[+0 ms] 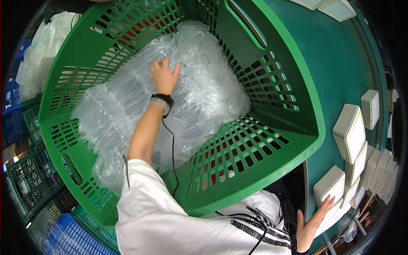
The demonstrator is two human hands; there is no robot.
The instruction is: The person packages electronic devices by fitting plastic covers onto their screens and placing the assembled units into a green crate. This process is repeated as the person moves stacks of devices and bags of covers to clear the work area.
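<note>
Reaching into the crate (272, 140), your left hand (163, 76) pinches the plastic (204, 85); thin film may tear; your right hand (312, 225) lies flat, fingers spread, on a box (329, 185).

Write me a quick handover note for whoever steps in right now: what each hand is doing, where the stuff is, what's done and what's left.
Left hand: reaching into the green plastic crate, fingers pressed on the clear plastic bags; whether it grips one cannot be told.
Right hand: flat and open on the white flat boxes at the near edge of the green table.
Things: the crate is filled with the crumpled bags; more white boxes lie stacked along the table's right side, two more at its far edge.
Done: no box shows inside a bag.
Left: the bags remain in the crate and the boxes on the table.
</note>
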